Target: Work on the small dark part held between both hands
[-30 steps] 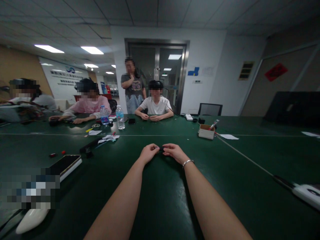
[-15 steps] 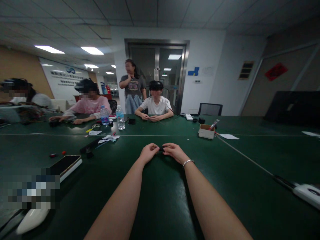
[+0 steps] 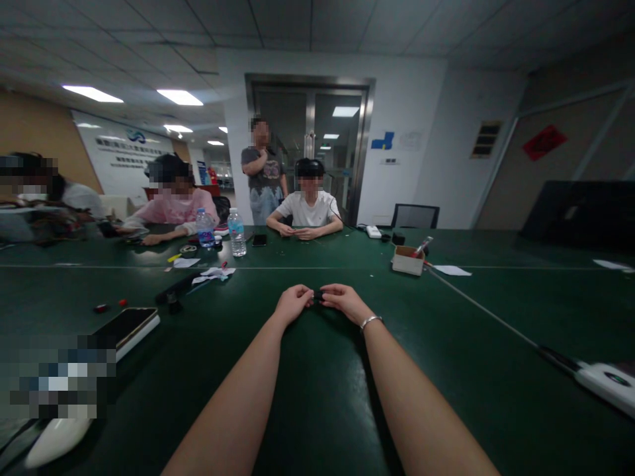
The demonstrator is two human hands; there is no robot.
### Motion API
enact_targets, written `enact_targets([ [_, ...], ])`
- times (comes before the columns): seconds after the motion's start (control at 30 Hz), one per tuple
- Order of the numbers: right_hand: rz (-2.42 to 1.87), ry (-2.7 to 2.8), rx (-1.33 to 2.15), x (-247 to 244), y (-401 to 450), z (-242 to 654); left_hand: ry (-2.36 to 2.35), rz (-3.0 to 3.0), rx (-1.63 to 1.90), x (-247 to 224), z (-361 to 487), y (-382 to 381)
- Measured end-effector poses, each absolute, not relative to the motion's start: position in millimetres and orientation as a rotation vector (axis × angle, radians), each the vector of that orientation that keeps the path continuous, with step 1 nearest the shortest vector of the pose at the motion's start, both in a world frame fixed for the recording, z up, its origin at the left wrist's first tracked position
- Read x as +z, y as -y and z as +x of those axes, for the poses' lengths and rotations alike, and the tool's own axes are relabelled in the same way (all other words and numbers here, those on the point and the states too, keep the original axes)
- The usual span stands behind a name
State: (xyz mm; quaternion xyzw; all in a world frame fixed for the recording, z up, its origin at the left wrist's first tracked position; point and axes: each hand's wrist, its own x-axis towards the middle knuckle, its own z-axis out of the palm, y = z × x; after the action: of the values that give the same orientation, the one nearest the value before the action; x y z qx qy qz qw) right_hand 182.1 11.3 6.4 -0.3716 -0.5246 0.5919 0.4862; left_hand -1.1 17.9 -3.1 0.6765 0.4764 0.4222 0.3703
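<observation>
A small dark object (image 3: 318,296) is pinched between my two hands, just above the green table (image 3: 317,396). My left hand (image 3: 294,303) grips its left end with thumb and fingertips. From the other side, my right hand (image 3: 346,301) has its thumb and fingers closed on the right end; a silver bracelet circles that wrist. The object is too small and dark to make out in detail.
A phone (image 3: 129,326) lies at the left, near black items and papers (image 3: 215,273). Two bottles (image 3: 237,233) stand farther back. A small box (image 3: 408,260) and a white power strip (image 3: 608,385) are at the right. People sit across the table.
My hands stay nearly in place, still closed on the dark object. The view has shifted slightly. The standing person has turned, and the hand of the person in pink has moved.
</observation>
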Motion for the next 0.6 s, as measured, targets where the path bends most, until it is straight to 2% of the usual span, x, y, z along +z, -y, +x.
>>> enact_targets([
  [0.6, -0.899, 1.279, 1.475, 9.7, -9.1, 182.8, -1.283, 1.760, 1.050, -3.6, -1.9, -20.6],
])
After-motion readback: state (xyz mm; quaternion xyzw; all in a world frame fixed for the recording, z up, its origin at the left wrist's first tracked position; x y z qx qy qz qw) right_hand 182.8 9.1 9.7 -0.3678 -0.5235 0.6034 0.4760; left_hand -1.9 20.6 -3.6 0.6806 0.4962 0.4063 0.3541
